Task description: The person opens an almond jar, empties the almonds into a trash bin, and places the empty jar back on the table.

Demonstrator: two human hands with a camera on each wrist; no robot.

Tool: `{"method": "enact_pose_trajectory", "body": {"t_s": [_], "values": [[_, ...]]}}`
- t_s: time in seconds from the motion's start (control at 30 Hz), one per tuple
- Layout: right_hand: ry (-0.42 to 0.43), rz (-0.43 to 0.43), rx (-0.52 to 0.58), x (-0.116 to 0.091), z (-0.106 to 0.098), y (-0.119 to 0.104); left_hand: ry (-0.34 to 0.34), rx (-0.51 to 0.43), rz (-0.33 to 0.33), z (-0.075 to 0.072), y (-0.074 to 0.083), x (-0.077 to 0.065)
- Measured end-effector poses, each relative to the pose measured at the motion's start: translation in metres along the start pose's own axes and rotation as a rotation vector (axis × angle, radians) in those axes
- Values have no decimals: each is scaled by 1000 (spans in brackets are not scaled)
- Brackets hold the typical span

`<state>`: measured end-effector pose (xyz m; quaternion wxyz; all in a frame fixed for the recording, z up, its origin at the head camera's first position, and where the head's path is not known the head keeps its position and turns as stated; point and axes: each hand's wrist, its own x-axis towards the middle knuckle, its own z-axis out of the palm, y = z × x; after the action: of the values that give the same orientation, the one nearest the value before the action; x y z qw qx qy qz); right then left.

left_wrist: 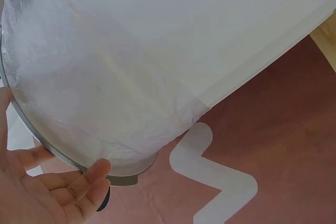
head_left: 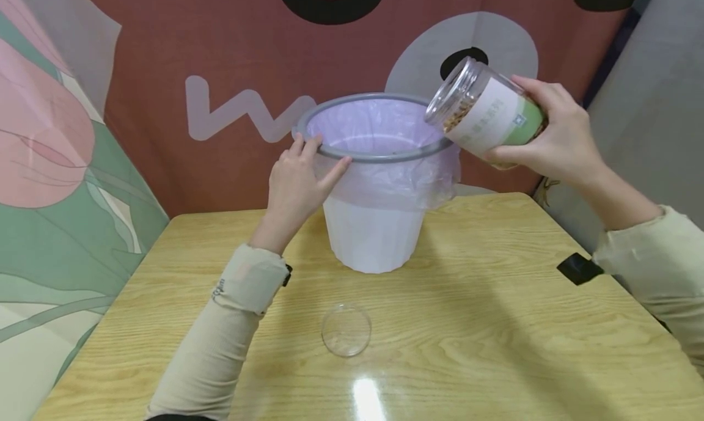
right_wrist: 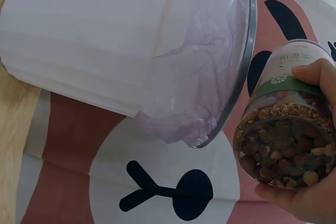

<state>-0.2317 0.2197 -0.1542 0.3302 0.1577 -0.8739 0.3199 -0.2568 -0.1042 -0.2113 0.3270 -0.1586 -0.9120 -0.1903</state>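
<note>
A white trash can [head_left: 374, 234] with a grey rim stands upright on the table, lined with a translucent purple bag [head_left: 379, 124] folded over its edge. My left hand [head_left: 297, 179] grips the near left part of the rim, fingertips at the edge. In my right hand [head_left: 566, 128] is a clear plastic jar [head_left: 484, 109] with a white and green label, held tilted with its uncapped mouth over the rim's right side. Brown nuts and small grainy bits [right_wrist: 286, 145] show inside, gathered at the jar's bottom. The left wrist view shows my left fingers [left_wrist: 79, 184] curled at the rim.
A clear round lid [head_left: 346, 330] lies flat on the wooden table [head_left: 495, 347] in front of the trash can. Behind the table hangs a printed cloth [head_left: 231, 30] in reddish brown, and a grey surface [head_left: 654, 103] borders the right.
</note>
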Motion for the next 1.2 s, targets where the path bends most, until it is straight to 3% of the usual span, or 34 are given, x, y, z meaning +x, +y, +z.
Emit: {"method": "enact_pose_trajectory", "body": {"t_s": [0.27, 0.53, 0.73, 1.0, 1.2], "values": [[-40, -44, 36, 11, -3, -5, 14, 22, 10, 2, 2, -1], [-79, -95, -25, 17, -3, -9, 4, 30, 8, 1, 3, 0], [-99, -147, -64, 19, -1, -12, 34, 26, 27, 1, 2, -1], [-106, -163, -113, 26, -1, -17, 20, 35, 16, -1, 0, -2], [-156, -183, -126, 30, -1, -21, 26, 30, 16, 0, -1, -2]]}}
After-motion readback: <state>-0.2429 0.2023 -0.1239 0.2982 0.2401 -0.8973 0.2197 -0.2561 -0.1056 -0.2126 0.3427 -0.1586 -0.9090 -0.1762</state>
